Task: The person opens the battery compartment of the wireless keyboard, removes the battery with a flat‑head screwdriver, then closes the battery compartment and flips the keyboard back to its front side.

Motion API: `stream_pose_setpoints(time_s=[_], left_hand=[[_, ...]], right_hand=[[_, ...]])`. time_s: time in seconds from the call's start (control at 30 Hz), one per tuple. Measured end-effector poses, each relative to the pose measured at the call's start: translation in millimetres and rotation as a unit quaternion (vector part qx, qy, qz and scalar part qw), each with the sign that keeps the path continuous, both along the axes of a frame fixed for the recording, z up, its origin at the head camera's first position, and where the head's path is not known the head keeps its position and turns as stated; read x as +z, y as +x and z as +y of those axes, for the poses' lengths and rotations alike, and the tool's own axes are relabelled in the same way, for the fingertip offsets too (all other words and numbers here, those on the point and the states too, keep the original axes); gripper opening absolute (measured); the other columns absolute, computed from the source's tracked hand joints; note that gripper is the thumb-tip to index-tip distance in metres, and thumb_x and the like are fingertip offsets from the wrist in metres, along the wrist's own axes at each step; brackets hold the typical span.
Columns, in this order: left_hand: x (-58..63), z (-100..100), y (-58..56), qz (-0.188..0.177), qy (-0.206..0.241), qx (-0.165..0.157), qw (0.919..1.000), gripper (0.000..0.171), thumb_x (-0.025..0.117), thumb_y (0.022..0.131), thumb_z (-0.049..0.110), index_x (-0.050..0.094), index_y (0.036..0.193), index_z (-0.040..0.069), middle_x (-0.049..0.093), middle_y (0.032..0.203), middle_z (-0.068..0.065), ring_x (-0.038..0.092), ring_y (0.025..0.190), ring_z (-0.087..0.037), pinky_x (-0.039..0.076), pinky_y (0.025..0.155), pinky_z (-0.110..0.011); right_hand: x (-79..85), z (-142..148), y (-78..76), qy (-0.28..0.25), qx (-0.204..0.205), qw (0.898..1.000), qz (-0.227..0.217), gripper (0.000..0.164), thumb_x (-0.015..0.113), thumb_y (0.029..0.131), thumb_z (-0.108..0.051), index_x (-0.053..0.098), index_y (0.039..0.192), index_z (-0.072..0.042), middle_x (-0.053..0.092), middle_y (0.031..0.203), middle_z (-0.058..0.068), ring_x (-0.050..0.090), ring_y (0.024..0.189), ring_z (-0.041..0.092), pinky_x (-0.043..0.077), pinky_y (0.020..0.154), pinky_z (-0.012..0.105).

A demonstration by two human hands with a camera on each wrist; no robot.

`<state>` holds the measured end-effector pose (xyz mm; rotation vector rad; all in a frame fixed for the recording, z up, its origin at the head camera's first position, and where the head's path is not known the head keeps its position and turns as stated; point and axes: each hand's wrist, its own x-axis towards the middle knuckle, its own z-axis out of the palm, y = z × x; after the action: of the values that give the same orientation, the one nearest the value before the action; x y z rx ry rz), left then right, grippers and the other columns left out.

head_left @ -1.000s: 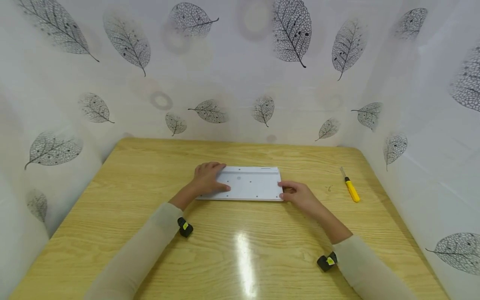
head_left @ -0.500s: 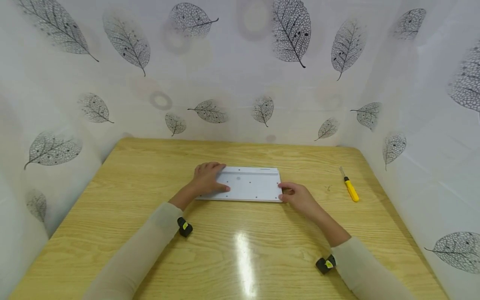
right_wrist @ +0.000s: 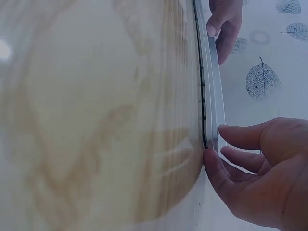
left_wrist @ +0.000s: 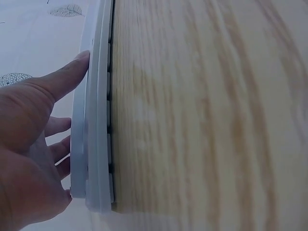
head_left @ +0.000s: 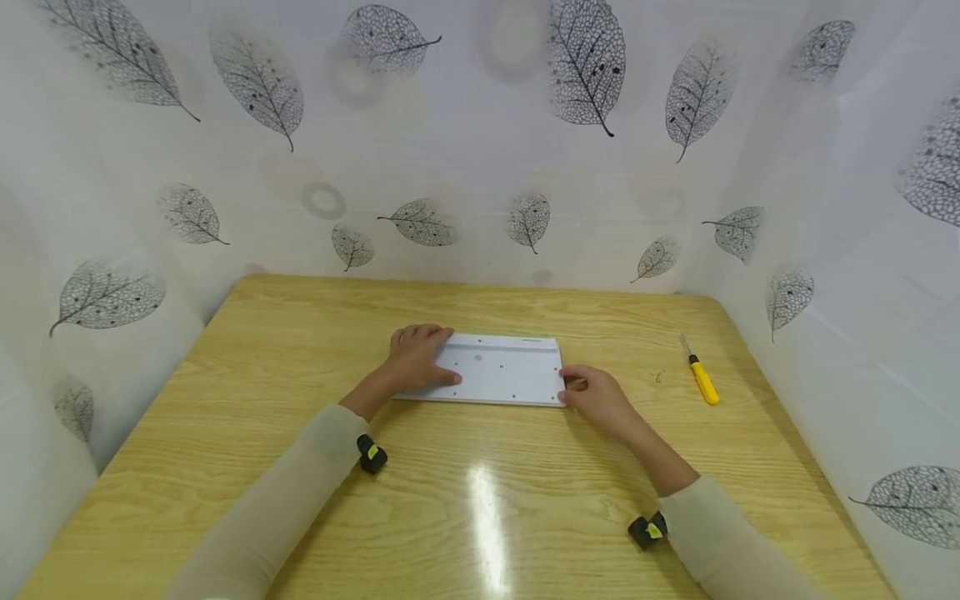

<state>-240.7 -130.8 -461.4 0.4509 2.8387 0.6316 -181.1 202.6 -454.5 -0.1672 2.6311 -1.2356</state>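
A slim white keyboard [head_left: 502,375] lies face down on the table, its back panel dotted with small screw holes. Dark-edged keys show along its underside in the left wrist view [left_wrist: 109,113]. My left hand [head_left: 416,358] rests spread over the left end, thumb extended on the panel and fingers toward the far edge. At the right end, my right hand [head_left: 600,394] pinches the near corner. In the right wrist view, one fingertip of that right hand [right_wrist: 269,168] is at the lower edge and another touches the panel side.
A screwdriver [head_left: 702,379] with a yellow handle lies on the wooden table [head_left: 420,517] to the right. Tiny dark bits [head_left: 657,377] sit between it and my right hand. A white leaf-print curtain [head_left: 465,167] surrounds the table's back and sides.
The keyboard's right end has shifted very slightly toward me, with my right hand and forearm moving along. My left hand keeps its place on the left end.
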Motion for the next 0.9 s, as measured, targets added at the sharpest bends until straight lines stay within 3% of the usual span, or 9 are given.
stream_pose_setpoints(time_s=[0.37,0.67,0.9], left_hand=[[-0.6,1.0,2.0,0.000,-0.003,0.008,1.0000,0.093,0.079,0.083,0.051,0.036,0.157,0.017,0.034,0.159,-0.013,0.025,0.147,-0.038,0.005,0.121,-0.059],[2.3,4.0,-0.1,-0.004,-0.009,0.006,0.9999,0.093,0.080,0.082,0.052,0.036,0.157,0.017,0.034,0.159,-0.014,0.023,0.147,-0.039,0.006,0.121,-0.059],[2.4,7.4,-5.3,-0.002,-0.021,0.008,0.9998,0.091,0.080,0.082,0.051,0.039,0.156,0.018,0.036,0.159,-0.013,0.026,0.145,-0.039,0.010,0.119,-0.061]], right_hand=[[0.9,-1.3,-3.1,0.033,0.017,0.999,0.013,0.046,0.067,0.096,-0.011,0.056,0.138,0.002,0.065,0.124,0.019,0.066,0.105,0.027,0.055,0.079,0.032],[-2.4,6.8,-19.9,0.012,0.031,0.999,0.017,0.053,0.066,0.098,-0.013,0.049,0.146,-0.003,0.056,0.139,0.020,0.063,0.109,0.027,0.052,0.081,0.031],[-4.7,4.5,-37.3,-0.033,0.025,0.999,0.007,0.057,0.065,0.097,-0.008,0.043,0.149,0.001,0.049,0.144,0.025,0.064,0.109,0.031,0.059,0.077,0.029]])
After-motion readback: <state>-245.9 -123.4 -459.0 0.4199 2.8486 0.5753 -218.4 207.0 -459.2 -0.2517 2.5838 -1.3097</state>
